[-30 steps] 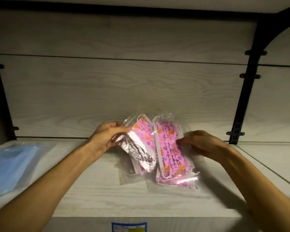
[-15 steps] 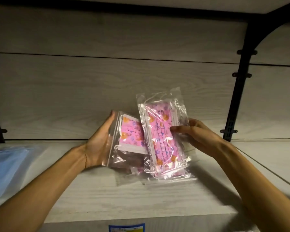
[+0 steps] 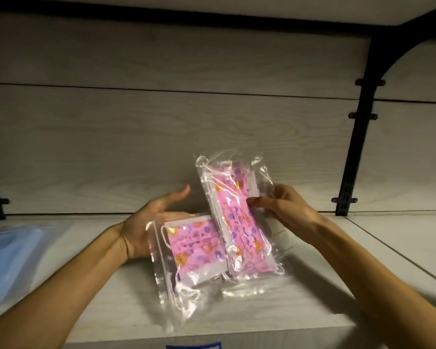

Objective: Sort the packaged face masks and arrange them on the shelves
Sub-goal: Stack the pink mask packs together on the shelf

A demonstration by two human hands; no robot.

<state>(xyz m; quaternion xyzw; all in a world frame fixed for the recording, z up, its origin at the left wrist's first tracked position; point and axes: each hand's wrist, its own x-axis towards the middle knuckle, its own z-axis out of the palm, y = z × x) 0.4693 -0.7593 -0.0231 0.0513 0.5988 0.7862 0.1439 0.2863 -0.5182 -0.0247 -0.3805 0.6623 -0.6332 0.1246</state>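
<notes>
While a pale wood-grain shelf [image 3: 237,321] with a matching back panel is filling most of the view, a person is working at it with two clear plastic packets of pink patterned face masks. A dark metal upright bracket [image 3: 355,137] is standing at the right, and a clear packet of plain blue face masks [image 3: 13,250] is lying at the far left of the shelf, well apart from the pink ones. The upright pink-mask packet [image 3: 237,217] is tilting with its top toward the back panel and its lower edge resting on the shelf, overlapping the right side of the flatter pink-mask packet [image 3: 189,250], which is lying nearer the front edge. The right hand [image 3: 282,210] is pinching the tilted packet at its middle, thumb on the face and fingers curling behind. The left hand [image 3: 151,222] is spreading open, fingers straight, beside and partly behind the flatter packet; whether it is touching the film cannot be told. Both packets are looking light and floppy, the glossy film likely slippery and prone to crumpling, so a pinch across the padded mask stack is seeming safer than one on the loose sealed margins, with a flat palm steadying from the side.
</notes>
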